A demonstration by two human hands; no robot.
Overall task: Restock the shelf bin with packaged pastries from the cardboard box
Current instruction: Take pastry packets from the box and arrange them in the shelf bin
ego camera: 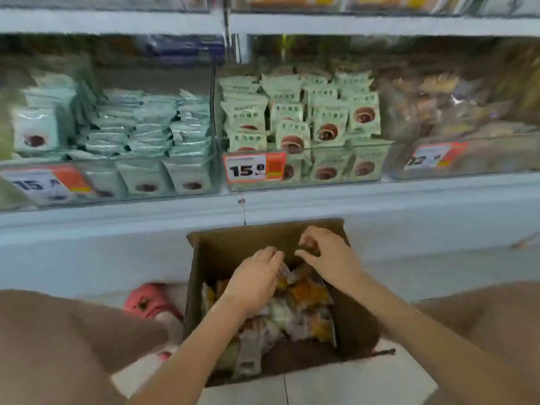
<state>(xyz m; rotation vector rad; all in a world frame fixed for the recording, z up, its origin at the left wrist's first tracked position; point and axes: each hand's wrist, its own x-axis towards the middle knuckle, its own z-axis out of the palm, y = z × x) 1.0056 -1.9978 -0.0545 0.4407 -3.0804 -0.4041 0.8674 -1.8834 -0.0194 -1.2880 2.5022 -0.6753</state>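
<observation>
1. Below the shelf edge, on the pale floor, I see the open cardboard box (222, 255) standing between my knees, its far wall toward the shelving.
2. Packaged pastries (304, 302) lie loose in the box, a jumble of orange, yellow and clear wrappers.
3. My left hand (254, 279) reaches down into the box, fingers bent onto the top of the pile; the blur keeps me from telling whether it actually grips a packet.
4. My right hand (327, 252) hovers over the far side of the box, fingers curled and spread like a claw; I cannot tell if anything is pinched in it.
5. Up on the shelf, the clear bin (306, 182) in the middle holds pale green packets behind a price tag (254, 170) reading 15.
6. A pink slipper (149, 299) shows left of the box.
</observation>
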